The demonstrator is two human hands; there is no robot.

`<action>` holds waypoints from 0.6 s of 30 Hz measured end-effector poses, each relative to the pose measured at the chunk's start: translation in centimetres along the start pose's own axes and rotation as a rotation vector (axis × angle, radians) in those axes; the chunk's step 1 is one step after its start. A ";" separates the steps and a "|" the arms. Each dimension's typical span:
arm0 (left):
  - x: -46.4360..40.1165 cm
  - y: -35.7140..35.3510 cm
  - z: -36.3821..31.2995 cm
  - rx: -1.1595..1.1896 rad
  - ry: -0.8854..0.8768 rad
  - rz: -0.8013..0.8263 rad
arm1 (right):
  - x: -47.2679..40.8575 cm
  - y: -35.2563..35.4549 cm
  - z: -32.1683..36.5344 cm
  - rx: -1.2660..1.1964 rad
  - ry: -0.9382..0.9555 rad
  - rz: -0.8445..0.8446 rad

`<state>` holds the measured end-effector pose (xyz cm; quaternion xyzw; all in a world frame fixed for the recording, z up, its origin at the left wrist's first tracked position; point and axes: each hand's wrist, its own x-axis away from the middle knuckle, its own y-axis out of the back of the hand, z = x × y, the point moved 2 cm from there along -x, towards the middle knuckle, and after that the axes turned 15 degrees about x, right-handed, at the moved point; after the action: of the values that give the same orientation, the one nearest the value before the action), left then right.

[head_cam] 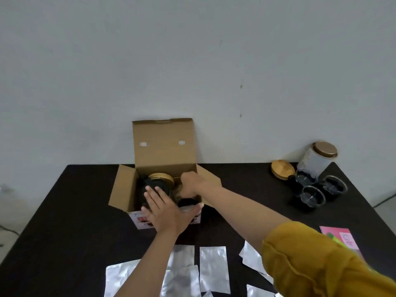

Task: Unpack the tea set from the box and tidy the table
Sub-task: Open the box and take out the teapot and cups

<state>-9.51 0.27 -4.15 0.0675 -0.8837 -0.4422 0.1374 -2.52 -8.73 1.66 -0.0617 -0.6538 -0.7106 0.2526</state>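
Dark table [64,211]. One open cardboard box [162,146], teapot [157,185] inside under wooden lid. Left hand [165,213], fingers spread flat on box front. Right hand [190,185] reaching inside; grip hidden, cannot tell. Three glass cups [312,197], one tin [317,161], one loose wooden lid [282,169], several foil pouches [214,269]. Risk, judged: glass snagging on flaps, slipping during lift.

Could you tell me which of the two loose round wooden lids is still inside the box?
The lid beneath the hands, inside the cardboard box; the other lid lies out on the table beside the glass cups.
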 end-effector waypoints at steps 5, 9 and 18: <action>0.1 0.2 0.2 -0.016 -0.037 -0.027 | -2.5 -1.9 0.6 0.303 -0.064 0.195; -0.1 0.3 0.2 -0.047 -0.032 -0.021 | -3.6 -2.7 1.3 0.449 0.016 0.239; -0.6 -0.2 0.6 0.020 -0.030 -0.004 | -3.7 -2.3 0.9 0.401 0.075 0.149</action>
<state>-9.08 0.79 -4.77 0.0641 -0.8900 -0.4345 0.1226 -0.52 -6.84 -1.81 -0.0321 -0.7660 -0.5472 0.3359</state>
